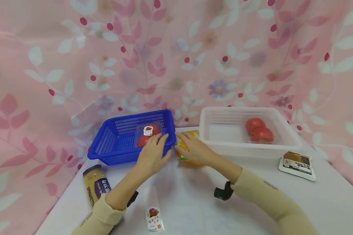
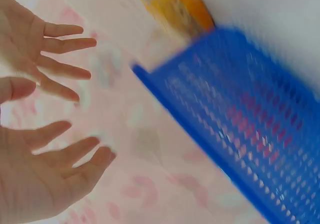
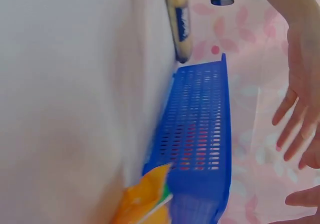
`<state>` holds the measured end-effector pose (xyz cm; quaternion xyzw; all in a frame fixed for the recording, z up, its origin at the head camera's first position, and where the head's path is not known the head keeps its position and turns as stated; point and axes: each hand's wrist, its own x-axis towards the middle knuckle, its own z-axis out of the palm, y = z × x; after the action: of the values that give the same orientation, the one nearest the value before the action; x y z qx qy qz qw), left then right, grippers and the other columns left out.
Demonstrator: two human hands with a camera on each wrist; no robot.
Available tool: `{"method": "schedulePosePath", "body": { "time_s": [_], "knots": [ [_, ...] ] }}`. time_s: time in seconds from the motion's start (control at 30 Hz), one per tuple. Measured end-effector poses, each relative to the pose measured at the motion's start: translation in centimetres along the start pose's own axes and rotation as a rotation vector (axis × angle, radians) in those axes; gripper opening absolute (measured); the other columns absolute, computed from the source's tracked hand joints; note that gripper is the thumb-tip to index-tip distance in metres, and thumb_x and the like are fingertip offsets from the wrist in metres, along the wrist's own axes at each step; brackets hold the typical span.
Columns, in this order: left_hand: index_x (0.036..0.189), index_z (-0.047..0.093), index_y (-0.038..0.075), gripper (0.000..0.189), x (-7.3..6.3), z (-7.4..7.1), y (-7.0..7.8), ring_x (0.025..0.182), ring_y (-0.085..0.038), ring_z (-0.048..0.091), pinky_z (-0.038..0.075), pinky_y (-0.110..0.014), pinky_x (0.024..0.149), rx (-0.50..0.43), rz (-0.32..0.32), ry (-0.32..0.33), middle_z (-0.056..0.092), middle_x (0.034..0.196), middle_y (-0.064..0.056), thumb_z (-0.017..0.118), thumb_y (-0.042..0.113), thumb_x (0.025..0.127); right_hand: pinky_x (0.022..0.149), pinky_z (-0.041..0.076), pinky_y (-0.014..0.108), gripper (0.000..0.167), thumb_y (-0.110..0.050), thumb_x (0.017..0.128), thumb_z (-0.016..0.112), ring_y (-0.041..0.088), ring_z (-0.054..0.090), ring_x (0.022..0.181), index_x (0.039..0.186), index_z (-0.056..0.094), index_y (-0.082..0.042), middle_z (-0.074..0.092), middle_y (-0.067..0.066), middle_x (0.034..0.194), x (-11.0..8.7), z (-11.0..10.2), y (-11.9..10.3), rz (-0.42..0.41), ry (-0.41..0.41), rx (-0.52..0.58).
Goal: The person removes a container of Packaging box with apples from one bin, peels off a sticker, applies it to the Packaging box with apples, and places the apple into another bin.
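My left hand (image 1: 153, 155) is over the right front corner of the blue basket (image 1: 117, 160), its fingers spread and holding nothing. Inside that basket lies a clear pack of red round fruits (image 1: 143, 141) with a white label. My right hand (image 1: 194, 148) hovers over a yellow-orange packet (image 1: 182, 153), which stands between the two baskets and is partly covered by the hand. In the left wrist view the left hand (image 2: 55, 174) and right hand (image 2: 45, 44) both show loosely extended fingers. The right wrist view has the packet (image 3: 145, 199) beside the blue basket's end.
A white basket (image 1: 247, 148) at the right holds another pack of red fruits (image 1: 259, 130). By its front right corner lies a brown-and-white packet (image 1: 297, 164). A spaghetti bag (image 1: 95, 182) lies at the left, and a clear labelled packet (image 1: 154, 212) in front. A floral curtain (image 1: 176, 58) hangs behind.
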<state>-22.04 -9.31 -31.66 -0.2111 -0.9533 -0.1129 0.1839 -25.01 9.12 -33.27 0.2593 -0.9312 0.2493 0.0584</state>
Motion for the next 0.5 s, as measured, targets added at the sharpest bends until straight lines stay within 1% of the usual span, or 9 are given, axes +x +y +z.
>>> {"method": "schedulePosePath", "body": {
  "time_s": [0.1, 0.17, 0.23, 0.3, 0.33, 0.43, 0.47, 0.5],
  "knots": [
    [0.134, 0.045, 0.01, 0.056, -2.2, 0.9, 1.3, 0.123, -0.036, 0.039, 0.039, -0.052, 0.093, -0.011, 0.005, -0.138, 0.044, 0.133, -0.018, 0.06, 0.035, 0.086, 0.093, 0.039, 0.051, 0.058, -0.043, 0.093, 0.048, 0.034, 0.043, 0.122, 0.142, 0.035, -0.014, 0.035, 0.016, 0.141, -3.7, 0.2, 1.3, 0.006, 0.006, -0.016],
    [0.133, 0.046, 0.01, 0.058, -3.7, 1.5, 1.8, 0.122, -0.037, 0.039, 0.04, -0.054, 0.091, 0.001, 0.014, -0.23, 0.043, 0.134, -0.019, 0.061, 0.037, 0.085, 0.092, 0.04, 0.051, 0.059, -0.043, 0.091, 0.05, 0.034, 0.043, 0.122, 0.141, 0.036, -0.016, 0.035, 0.015, 0.142, -6.0, 0.2, 1.9, 0.038, -0.008, -0.021],
    [0.133, 0.047, 0.009, 0.058, -5.0, 2.0, 2.1, 0.122, -0.039, 0.039, 0.04, -0.055, 0.09, 0.019, 0.02, -0.319, 0.042, 0.134, -0.02, 0.06, 0.04, 0.085, 0.093, 0.039, 0.051, 0.059, -0.044, 0.091, 0.052, 0.032, 0.042, 0.123, 0.141, 0.036, -0.017, 0.034, 0.013, 0.143, -8.0, 0.3, 2.4, 0.072, -0.017, -0.024],
    [0.132, 0.047, 0.007, 0.059, -6.5, 2.4, 2.2, 0.121, -0.042, 0.038, 0.041, -0.056, 0.086, 0.035, 0.031, -0.391, 0.041, 0.134, -0.023, 0.059, 0.041, 0.085, 0.095, 0.037, 0.052, 0.059, -0.042, 0.09, 0.054, 0.032, 0.038, 0.126, 0.141, 0.037, -0.018, 0.033, 0.011, 0.144, -9.8, 0.4, 2.8, 0.111, -0.013, -0.018],
    [0.132, 0.047, 0.006, 0.061, -7.2, 2.5, 2.2, 0.12, -0.044, 0.037, 0.042, -0.057, 0.085, 0.035, 0.026, -0.429, 0.04, 0.134, -0.023, 0.06, 0.042, 0.085, 0.094, 0.037, 0.053, 0.058, -0.042, 0.09, 0.054, 0.031, 0.039, 0.125, 0.141, 0.037, -0.019, 0.034, 0.01, 0.143, -10.7, 0.5, 3.0, 0.131, -0.015, -0.024],
    [0.133, 0.044, 0.004, 0.067, -9.4, 2.7, 1.9, 0.121, -0.052, 0.032, 0.043, -0.061, 0.078, 0.021, -0.032, -0.545, 0.036, 0.136, -0.026, 0.061, 0.045, 0.083, 0.091, 0.039, 0.054, 0.056, -0.04, 0.09, 0.054, 0.032, 0.042, 0.122, 0.14, 0.039, -0.019, 0.036, 0.01, 0.142, -13.0, 0.8, 3.8, 0.161, -0.029, -0.036],
    [0.133, 0.044, 0.003, 0.069, -10.1, 2.8, 1.7, 0.12, -0.054, 0.031, 0.043, -0.063, 0.075, 0.01, -0.059, -0.577, 0.035, 0.137, -0.027, 0.063, 0.046, 0.082, 0.09, 0.04, 0.054, 0.055, -0.04, 0.091, 0.054, 0.032, 0.042, 0.122, 0.14, 0.039, -0.019, 0.037, 0.01, 0.141, -13.6, 0.9, 4.0, 0.169, -0.042, -0.039],
    [0.134, 0.043, 0.003, 0.072, -10.6, 2.9, 1.5, 0.12, -0.056, 0.028, 0.041, -0.065, 0.075, -0.009, -0.101, -0.621, 0.033, 0.138, -0.028, 0.065, 0.046, 0.08, 0.09, 0.04, 0.054, 0.055, -0.041, 0.091, 0.052, 0.032, 0.043, 0.121, 0.14, 0.039, -0.019, 0.037, 0.01, 0.141, -14.2, 1.0, 4.3, 0.175, -0.058, -0.042]
  ]
}}
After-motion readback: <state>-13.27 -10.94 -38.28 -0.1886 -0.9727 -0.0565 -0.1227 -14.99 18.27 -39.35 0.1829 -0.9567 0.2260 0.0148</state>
